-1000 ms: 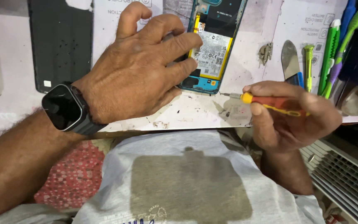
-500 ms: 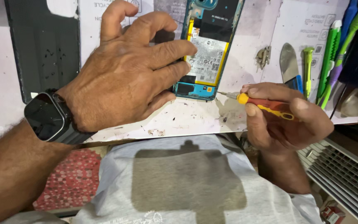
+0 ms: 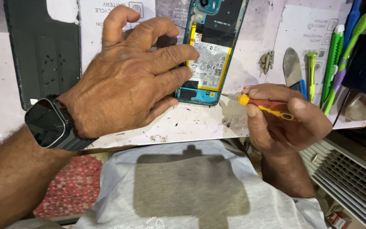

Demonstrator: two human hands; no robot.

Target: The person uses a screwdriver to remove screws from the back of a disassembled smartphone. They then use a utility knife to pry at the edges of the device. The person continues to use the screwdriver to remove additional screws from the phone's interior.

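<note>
Left hand [image 3: 128, 76] fingers spread, pinning the opened phone [image 3: 210, 51] flat on the bench; right hand [image 3: 282, 116] pinches a small screwdriver [image 3: 261, 104] near its bottom corner. Fragile-looking guts (I think), so hold the frame edges.

Light bright and even, from above and ahead. My left hand [image 3: 128, 76] throws a soft shadow onto the phone [image 3: 210, 51]. A broad dark shadow lies on my shirt [image 3: 191, 191]. Mild sheen on the watch [image 3: 47, 123]. Focus sharp mid-frame; slight softness and stretch at the edges.
</note>
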